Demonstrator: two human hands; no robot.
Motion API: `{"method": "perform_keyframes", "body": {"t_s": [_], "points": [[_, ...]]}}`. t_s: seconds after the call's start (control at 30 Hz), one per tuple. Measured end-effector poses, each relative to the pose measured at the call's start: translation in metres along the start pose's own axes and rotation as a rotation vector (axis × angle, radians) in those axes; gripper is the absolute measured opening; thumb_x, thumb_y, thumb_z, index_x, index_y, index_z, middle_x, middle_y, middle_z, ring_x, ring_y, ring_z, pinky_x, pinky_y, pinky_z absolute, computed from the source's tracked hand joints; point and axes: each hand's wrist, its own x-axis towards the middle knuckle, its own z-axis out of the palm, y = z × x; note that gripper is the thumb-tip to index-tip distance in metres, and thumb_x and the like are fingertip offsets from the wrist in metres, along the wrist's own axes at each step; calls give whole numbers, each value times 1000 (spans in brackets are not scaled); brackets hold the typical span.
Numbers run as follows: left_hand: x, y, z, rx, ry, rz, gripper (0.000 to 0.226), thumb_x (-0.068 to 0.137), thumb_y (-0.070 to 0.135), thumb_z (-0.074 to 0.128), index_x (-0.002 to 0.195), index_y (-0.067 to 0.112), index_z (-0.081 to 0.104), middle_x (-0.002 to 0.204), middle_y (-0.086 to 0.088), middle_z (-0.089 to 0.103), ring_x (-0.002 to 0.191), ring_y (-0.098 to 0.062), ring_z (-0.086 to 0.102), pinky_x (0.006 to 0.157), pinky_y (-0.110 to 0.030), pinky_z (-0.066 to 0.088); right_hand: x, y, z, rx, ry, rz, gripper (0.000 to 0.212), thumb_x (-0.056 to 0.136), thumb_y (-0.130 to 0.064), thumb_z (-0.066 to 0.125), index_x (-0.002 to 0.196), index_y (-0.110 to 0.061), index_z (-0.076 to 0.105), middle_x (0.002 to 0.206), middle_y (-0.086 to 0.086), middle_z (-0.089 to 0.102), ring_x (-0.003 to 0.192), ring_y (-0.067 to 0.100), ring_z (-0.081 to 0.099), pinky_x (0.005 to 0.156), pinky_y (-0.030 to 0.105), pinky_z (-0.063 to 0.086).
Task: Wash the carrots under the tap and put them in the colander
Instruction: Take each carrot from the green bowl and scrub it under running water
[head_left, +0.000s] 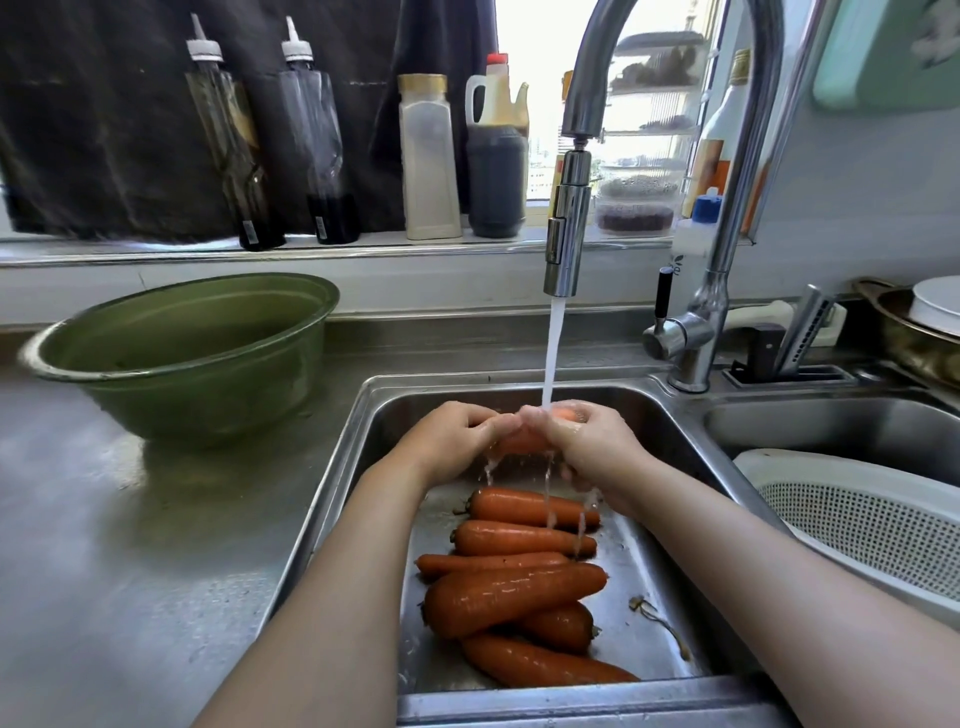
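Observation:
Both hands hold one orange carrot under the running stream from the steel tap, above the left sink basin. My left hand grips its left part and my right hand grips its right part, so most of it is hidden. Water runs off the hands. Several more carrots lie piled on the basin floor below. A white colander sits at the right, over the second basin, and no carrots show in it.
A green bowl stands on the steel counter to the left. Sauce and oil bottles line the windowsill behind. The tap lever, a knife holder and a pan with a plate are at the back right.

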Motion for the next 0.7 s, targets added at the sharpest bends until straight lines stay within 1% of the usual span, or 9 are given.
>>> {"method": "perform_keyframes", "body": {"t_s": [0.07, 0.13, 0.2, 0.27, 0.37, 0.43, 0.5, 0.6, 0.7], "points": [[2, -2, 1, -9, -2, -17, 39, 100, 57, 54, 116, 30, 77, 102, 8, 76, 102, -13, 68, 99, -43, 53, 1, 0, 3, 26, 9, 10, 37, 95, -49, 69, 116, -18, 70, 59, 6, 63, 43, 14, 52, 39, 23, 37], [3, -2, 0, 10, -5, -26, 37, 103, 54, 51, 110, 28, 76, 99, 6, 74, 99, -14, 67, 95, -41, 51, 4, 1, 5, 89, 11, 48, 36, 106, -40, 54, 124, -11, 64, 53, 7, 60, 37, 13, 49, 35, 21, 34], [3, 0, 0, 51, 3, -45, 39, 105, 52, 47, 94, 24, 73, 87, 4, 69, 85, -14, 63, 82, -36, 48, 6, 3, 3, 128, -12, 94, 38, 112, -36, 40, 125, -8, 63, 60, 13, 62, 38, 14, 51, 33, 21, 36], [3, 4, 2, 146, 66, -61, 49, 106, 52, 43, 82, 17, 69, 76, -3, 65, 72, -18, 58, 71, -36, 43, 6, 3, 1, 155, -77, 107, 39, 112, -36, 38, 124, -10, 64, 77, 18, 65, 46, 15, 56, 36, 21, 39], [6, 6, 4, 229, 197, -81, 53, 107, 48, 42, 71, 16, 63, 73, -5, 66, 71, -22, 61, 63, -34, 39, 2, 3, -1, 106, -160, 50, 29, 103, -34, 61, 124, -15, 64, 97, 18, 67, 60, 16, 62, 42, 22, 44], [6, 8, 7, 216, 224, -75, 53, 108, 44, 42, 63, 18, 56, 68, -3, 63, 66, -22, 59, 60, -33, 36, 0, 3, -1, 11, -108, 22, 40, 86, -35, 83, 121, -21, 67, 108, 13, 69, 79, 18, 69, 50, 21, 51], [5, 13, 10, 199, 208, -63, 53, 109, 41, 42, 62, 19, 53, 66, -2, 60, 64, -18, 56, 59, -32, 34, 1, 2, 0, -23, -5, 37, 50, 73, -41, 91, 114, -22, 70, 107, 7, 72, 92, 21, 73, 60, 26, 56], [2, 21, 15, 174, 148, -21, 49, 109, 40, 43, 66, 22, 57, 69, 0, 59, 64, -14, 55, 60, -31, 35, 5, 1, 1, -38, 163, 70, 37, 81, -49, 84, 99, -19, 74, 88, 6, 75, 70, 18, 69, 51, 26, 48], [3, 22, 18, 167, 132, 4, 47, 108, 42, 45, 74, 17, 64, 72, -1, 61, 66, -16, 56, 63, -33, 41, 15, 6, -4, -70, 246, 100, 33, 97, -48, 66, 95, -16, 74, 65, 6, 65, 48, 16, 54, 47, 25, 41]]}}
